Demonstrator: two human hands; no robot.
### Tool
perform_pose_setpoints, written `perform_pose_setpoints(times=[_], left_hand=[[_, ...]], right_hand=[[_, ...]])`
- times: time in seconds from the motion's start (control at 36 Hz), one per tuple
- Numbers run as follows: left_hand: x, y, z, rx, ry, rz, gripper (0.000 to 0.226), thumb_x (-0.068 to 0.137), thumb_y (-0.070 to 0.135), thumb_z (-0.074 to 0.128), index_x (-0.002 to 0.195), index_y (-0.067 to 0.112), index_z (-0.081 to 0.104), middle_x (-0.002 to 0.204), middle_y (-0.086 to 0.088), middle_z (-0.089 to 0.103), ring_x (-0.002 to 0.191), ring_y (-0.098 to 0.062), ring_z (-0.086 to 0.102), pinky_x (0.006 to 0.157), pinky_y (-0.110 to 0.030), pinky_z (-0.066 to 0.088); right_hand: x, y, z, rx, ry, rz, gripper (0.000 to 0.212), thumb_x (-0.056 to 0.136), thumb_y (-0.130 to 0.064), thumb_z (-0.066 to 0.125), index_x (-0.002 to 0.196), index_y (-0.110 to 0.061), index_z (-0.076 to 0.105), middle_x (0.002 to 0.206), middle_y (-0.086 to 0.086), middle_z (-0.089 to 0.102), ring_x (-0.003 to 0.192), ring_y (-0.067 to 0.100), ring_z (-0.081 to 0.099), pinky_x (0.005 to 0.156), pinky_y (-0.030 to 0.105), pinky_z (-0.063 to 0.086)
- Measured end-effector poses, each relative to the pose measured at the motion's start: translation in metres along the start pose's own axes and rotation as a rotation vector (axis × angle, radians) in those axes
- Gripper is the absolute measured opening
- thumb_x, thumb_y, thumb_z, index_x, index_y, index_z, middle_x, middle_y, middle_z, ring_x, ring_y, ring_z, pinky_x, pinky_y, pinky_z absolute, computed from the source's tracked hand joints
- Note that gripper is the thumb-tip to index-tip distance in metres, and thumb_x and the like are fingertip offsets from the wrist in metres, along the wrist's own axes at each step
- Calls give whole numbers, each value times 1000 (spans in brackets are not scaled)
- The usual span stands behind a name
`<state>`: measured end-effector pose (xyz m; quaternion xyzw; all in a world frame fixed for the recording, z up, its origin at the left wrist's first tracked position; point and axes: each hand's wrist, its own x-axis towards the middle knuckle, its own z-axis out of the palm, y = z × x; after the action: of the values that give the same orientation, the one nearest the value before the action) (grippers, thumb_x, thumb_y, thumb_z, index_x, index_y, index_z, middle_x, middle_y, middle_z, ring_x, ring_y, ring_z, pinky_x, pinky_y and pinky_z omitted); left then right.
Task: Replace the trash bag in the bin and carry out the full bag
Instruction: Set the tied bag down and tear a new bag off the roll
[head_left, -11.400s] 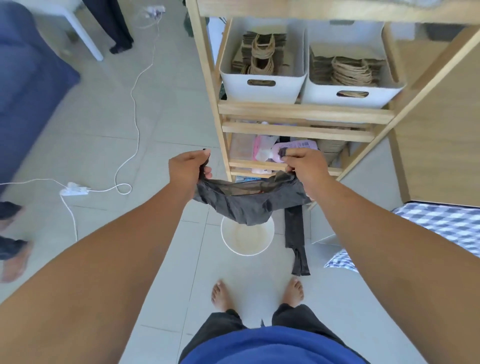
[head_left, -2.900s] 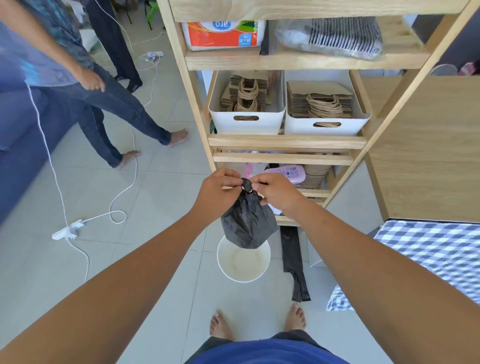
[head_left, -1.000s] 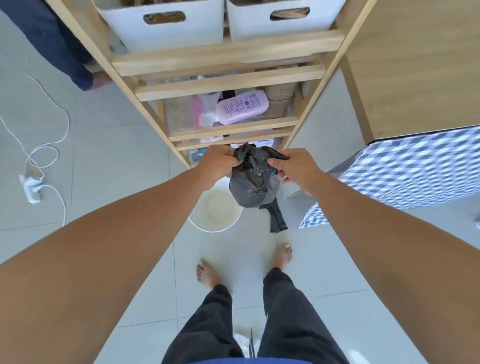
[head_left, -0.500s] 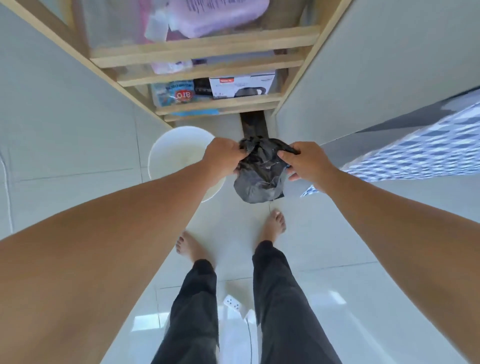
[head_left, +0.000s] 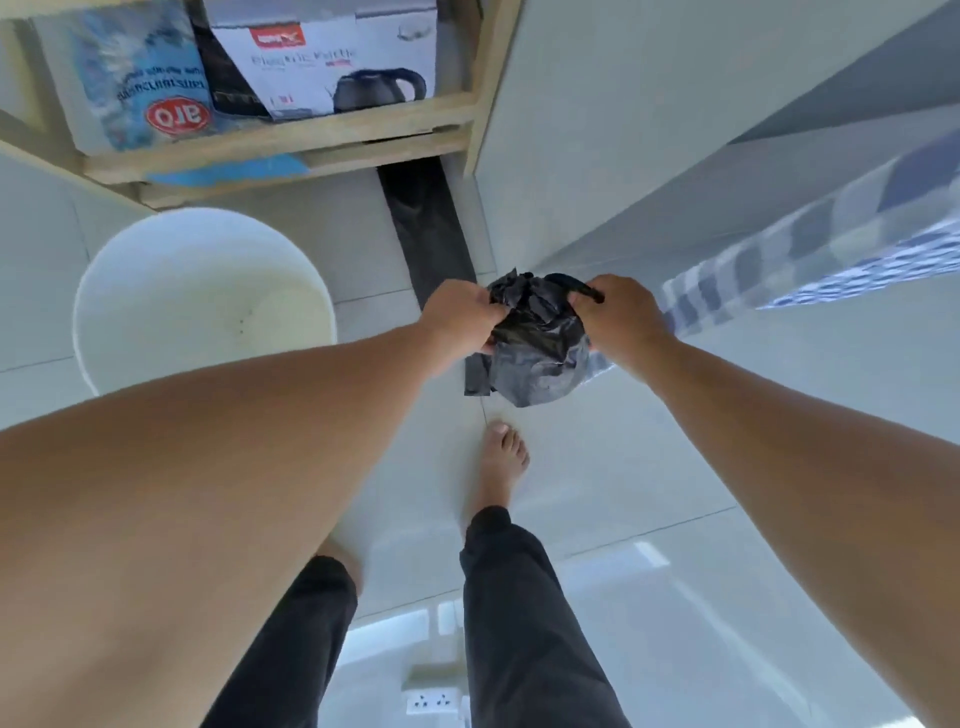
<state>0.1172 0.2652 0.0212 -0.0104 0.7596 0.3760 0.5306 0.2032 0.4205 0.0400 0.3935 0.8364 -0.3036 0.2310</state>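
A small full black trash bag, bunched and tied at its top, hangs low over the floor between my hands. My left hand pinches the left side of its neck and my right hand grips the right side. The white round bin stands on the floor to the left with no liner in it. A folded black bag lies flat on the tiles behind my hands, its near end hidden by the full bag.
A wooden shelf unit rises right behind the bin, holding a kettle box and a blue pack. A checked blue cloth hangs at the right. My bare feet and a white power strip are on the tiles below.
I have bent lower, so the bin and bottom shelf look bigger. The full bag has moved down and right of the bin, still held by both hands.
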Motion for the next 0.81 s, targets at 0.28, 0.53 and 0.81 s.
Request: perform_pose_setpoints(times=[0.28,0.53,0.81], left_hand=[[88,-17,59,42,-39,21,32,96,17,60,110,-11,66,112,-27,71,101,-37,72,86,-47,61],[121,-47,61,-28,-86,-2,4,96,11,58,95,15,59,89,-12,57,83,-20,53,73,-33,49],[108,-75,-10,-62,75,-162,13,100,16,51,92,9,59,88,-3,63,87,-17,61,80,-30,52]], right_hand=[[71,67,24,-255,-15,59,9,87,-5,48,82,-7,54,75,9,53,75,29,49,51,27,29],[89,81,56,-128,34,205,24,83,0,43,104,0,54,107,20,55,102,38,54,67,33,39],[49,17,87,-200,201,-314,42,80,6,48,119,-2,60,127,13,55,125,30,47,107,41,40]])
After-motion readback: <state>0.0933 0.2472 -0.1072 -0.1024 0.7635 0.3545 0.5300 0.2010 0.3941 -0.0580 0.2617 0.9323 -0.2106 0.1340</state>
